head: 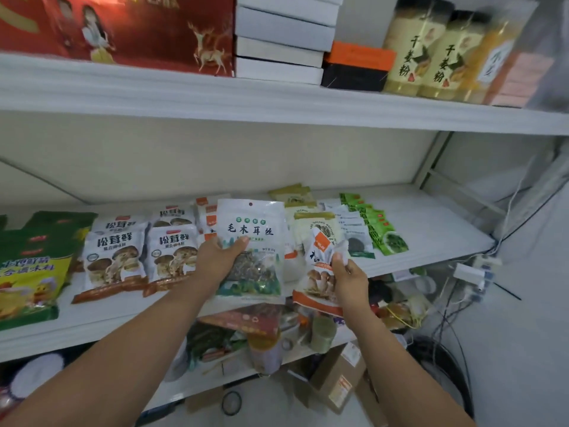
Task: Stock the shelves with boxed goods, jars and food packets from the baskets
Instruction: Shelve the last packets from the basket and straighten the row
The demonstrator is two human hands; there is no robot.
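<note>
Our left hand [220, 260] grips a white fungus packet [251, 238] by its left edge, thumb on its face, while our right hand [349, 277] pinches an orange-and-white mushroom packet [317, 272] (its top crumpled), both over the front of the middle shelf [431, 229]. Behind lie mushroom seasoning packets [117, 257]; higher up stand yellow jars [412, 47].

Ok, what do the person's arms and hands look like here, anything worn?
Nothing worn that shows. The left forearm and right forearm are bare to the frame edge, no sleeves. The left hand and right hand have no gloves, and no watch, band or ring is visible.
</note>
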